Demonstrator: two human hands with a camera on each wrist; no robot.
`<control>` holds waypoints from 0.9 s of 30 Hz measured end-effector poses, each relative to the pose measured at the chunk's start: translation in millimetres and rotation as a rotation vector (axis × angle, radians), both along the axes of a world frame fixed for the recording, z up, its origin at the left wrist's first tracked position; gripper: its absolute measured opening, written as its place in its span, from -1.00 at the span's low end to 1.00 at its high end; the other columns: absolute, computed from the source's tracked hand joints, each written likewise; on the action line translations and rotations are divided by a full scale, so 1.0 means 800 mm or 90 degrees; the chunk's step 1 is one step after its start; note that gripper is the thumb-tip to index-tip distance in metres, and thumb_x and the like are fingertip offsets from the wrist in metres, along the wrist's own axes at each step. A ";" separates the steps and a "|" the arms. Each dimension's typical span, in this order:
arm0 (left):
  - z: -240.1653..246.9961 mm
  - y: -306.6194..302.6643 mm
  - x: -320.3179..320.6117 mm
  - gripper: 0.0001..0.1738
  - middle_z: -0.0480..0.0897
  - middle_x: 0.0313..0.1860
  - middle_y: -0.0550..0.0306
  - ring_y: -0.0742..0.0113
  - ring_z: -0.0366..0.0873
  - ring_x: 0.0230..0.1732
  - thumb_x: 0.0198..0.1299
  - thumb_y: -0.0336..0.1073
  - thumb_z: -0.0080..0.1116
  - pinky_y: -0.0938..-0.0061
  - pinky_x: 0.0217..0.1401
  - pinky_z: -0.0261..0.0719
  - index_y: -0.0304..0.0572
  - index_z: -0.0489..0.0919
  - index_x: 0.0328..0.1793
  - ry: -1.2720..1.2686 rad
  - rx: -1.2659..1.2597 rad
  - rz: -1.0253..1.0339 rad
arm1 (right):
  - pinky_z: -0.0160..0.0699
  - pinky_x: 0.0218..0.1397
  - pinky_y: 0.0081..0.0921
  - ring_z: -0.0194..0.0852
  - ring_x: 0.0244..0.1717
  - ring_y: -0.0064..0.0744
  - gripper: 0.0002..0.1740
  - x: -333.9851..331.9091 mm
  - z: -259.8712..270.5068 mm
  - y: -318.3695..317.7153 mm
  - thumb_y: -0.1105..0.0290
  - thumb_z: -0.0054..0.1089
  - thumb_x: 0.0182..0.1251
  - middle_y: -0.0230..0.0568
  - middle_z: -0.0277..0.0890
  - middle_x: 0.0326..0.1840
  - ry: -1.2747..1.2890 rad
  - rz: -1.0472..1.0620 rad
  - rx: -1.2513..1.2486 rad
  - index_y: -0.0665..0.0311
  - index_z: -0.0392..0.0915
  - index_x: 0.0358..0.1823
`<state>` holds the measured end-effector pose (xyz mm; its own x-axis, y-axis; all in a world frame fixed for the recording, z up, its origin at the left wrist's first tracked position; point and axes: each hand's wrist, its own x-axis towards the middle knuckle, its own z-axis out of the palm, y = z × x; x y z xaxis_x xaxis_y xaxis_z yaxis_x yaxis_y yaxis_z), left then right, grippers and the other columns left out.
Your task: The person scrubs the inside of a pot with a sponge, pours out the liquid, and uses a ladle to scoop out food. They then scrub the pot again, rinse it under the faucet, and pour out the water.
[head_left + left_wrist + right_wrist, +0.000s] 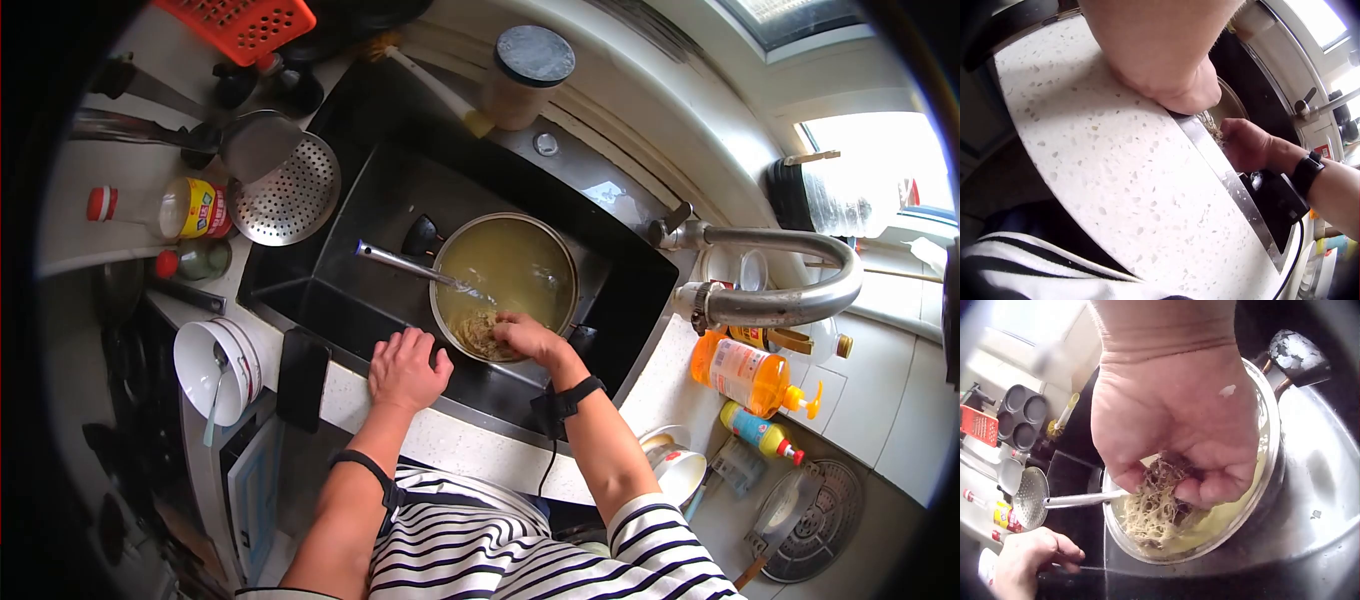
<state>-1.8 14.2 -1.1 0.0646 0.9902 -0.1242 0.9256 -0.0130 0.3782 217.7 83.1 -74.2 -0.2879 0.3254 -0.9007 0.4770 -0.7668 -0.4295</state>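
Note:
My right hand grips a tan, stringy clump of fibre, like a loofah scrubber, at the near side of a round metal pot. Yellowish cloudy liquid fills the pot, which sits in the dark sink. In the right wrist view, fingers and thumb curl round the clump's top. A utensil's metal handle leans over the left rim, its other end hidden in the liquid. My left hand rests at the sink's front edge, holding nothing, with fingers loosely extended.
A perforated skimmer and a bottle with a yellow label lie left of the sink. Stacked bowls and a dark phone-like slab are near the front left. The faucet and orange soap bottle stand right.

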 end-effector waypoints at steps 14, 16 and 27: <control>-0.003 0.000 0.001 -0.80 0.59 -0.25 0.13 0.11 0.55 -0.19 0.01 -0.16 0.18 0.19 -0.15 0.45 -0.11 0.55 -0.41 -0.011 0.026 0.006 | 0.56 -0.26 -0.46 0.58 -0.41 -0.46 -0.66 -0.067 -0.024 -0.019 0.21 0.27 0.12 -0.15 0.62 -0.43 0.042 -0.040 0.178 0.38 0.59 -0.25; -0.004 -0.001 0.000 -0.80 0.59 -0.25 0.12 0.11 0.55 -0.19 0.02 -0.16 0.18 0.19 -0.14 0.45 -0.12 0.55 -0.41 -0.013 0.026 0.009 | 0.55 -0.28 -0.47 0.53 -0.42 -0.50 -0.70 -0.064 -0.019 -0.016 0.33 0.21 0.12 -0.19 0.61 -0.39 0.016 -0.068 0.194 0.38 0.56 -0.16; -0.002 -0.001 0.000 -0.79 0.58 -0.26 0.11 0.11 0.55 -0.20 0.01 -0.15 0.18 0.19 -0.14 0.46 -0.12 0.55 -0.42 -0.022 0.031 0.011 | 0.40 -0.23 -0.58 0.41 -0.35 -0.58 -0.64 -0.021 -0.010 -0.006 0.49 0.08 0.17 -0.39 0.55 -0.30 0.020 -0.207 0.176 0.33 0.59 0.03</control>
<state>-2.0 13.6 -3.1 0.0511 0.9960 -0.0739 0.9125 -0.0165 0.4087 201.1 78.7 -82.2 -0.1569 0.6317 -0.7592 0.2129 -0.7290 -0.6506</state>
